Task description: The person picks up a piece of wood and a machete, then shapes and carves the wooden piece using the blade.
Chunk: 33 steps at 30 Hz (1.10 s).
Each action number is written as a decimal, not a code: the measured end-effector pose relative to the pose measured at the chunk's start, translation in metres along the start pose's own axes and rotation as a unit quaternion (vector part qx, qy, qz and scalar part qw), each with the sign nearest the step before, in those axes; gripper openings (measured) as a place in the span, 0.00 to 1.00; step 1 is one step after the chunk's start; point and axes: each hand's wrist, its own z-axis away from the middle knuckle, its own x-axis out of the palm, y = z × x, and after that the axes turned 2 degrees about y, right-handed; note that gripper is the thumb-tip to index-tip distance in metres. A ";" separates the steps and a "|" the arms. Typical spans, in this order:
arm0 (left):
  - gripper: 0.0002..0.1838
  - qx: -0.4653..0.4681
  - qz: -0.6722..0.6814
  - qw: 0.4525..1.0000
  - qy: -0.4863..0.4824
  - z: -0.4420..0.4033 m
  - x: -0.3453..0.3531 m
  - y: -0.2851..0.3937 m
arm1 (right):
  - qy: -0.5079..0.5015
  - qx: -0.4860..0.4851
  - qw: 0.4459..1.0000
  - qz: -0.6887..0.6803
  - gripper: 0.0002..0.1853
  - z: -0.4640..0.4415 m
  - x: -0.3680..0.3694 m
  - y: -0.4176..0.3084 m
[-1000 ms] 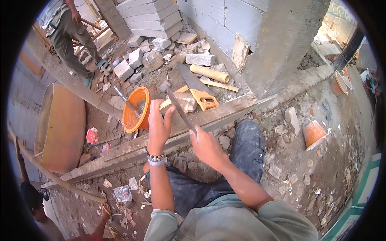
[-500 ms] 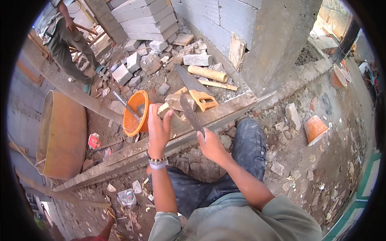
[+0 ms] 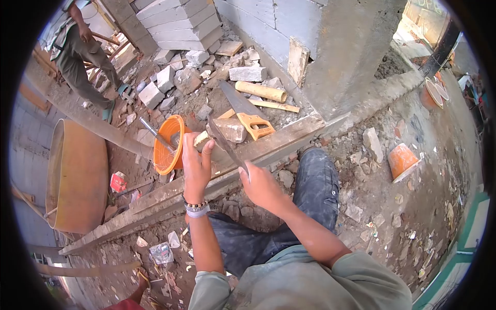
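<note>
My left hand (image 3: pixel 196 170) is closed on a short pale piece of wood (image 3: pixel 201 138), whose end shows between thumb and fingers. In my right hand (image 3: pixel 262 187) is a machete (image 3: pixel 225 144), its dark blade slanting up and left, close to the wood. Whether blade and wood touch, I cannot tell. Below both hands runs a concrete ledge (image 3: pixel 281 139). A handsaw (image 3: pixel 256 125) with an orange-yellow handle lies beyond it, beside a broken brick-like block (image 3: pixel 231 129). Left of my left hand sits an orange bucket (image 3: pixel 169 150) with a metal-handled tool (image 3: pixel 155 133) inside.
Rubble and stacked grey blocks (image 3: pixel 175 23) lie ahead, with a bamboo length (image 3: pixel 262 91) nearer. A concrete column (image 3: pixel 351 57) stands at right, an orange bucket (image 3: pixel 403 161) on the ground. At left are a big curved tan container (image 3: pixel 77 181) and a standing person (image 3: pixel 88 57).
The machete blade has swung left and down toward the wood in my left hand. The whole view has shifted slightly. Both hands keep their hold.
</note>
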 end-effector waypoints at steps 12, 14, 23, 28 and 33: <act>0.21 0.031 -0.046 0.998 0.016 -0.002 0.000 -0.012 | 0.029 -0.048 0.998 -0.030 0.16 -0.002 0.000 -0.015; 0.22 0.023 -0.025 0.999 0.004 -0.003 0.000 -0.010 | 0.040 -0.037 0.998 -0.038 0.16 0.007 -0.004 -0.029; 0.23 0.032 -0.037 0.999 0.010 -0.006 -0.001 -0.004 | 0.018 -0.036 0.999 0.026 0.19 -0.009 -0.003 -0.016; 0.22 0.011 -0.017 1.000 0.000 -0.006 -0.002 -0.002 | 0.031 -0.009 0.999 -0.010 0.17 0.004 -0.013 -0.040; 0.22 0.020 -0.017 1.000 -0.002 -0.002 -0.001 0.001 | -0.018 0.020 0.999 0.046 0.16 -0.010 0.010 0.007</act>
